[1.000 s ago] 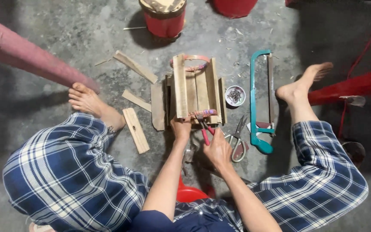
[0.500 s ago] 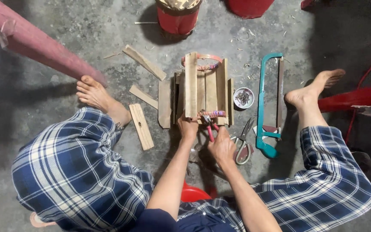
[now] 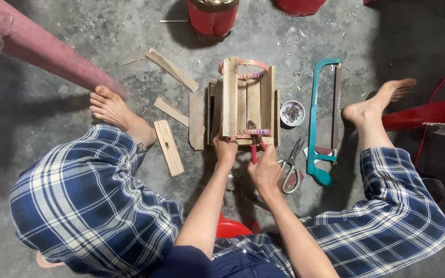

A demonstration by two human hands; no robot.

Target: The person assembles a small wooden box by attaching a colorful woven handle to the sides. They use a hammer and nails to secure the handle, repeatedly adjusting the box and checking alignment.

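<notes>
Wooden slat frame [image 3: 243, 103] lies flat on the concrete floor [image 3: 78, 25], between our bare feet. Our left hand [image 3: 226, 148] grips its near edge, fingers closed on the wood. Our right hand [image 3: 265, 170] is wrapped around a red-handled tool [image 3: 254, 153], probably pliers, its tip at the coloured binding [image 3: 253, 133] on the frame's near end. Scissors [image 3: 290, 164] lie just beside the right hand; a teal hacksaw [image 3: 319, 118] and a small dish of nails [image 3: 292, 112] sit right of the frame. Loose wood strips [image 3: 168, 146] lie left.
</notes>
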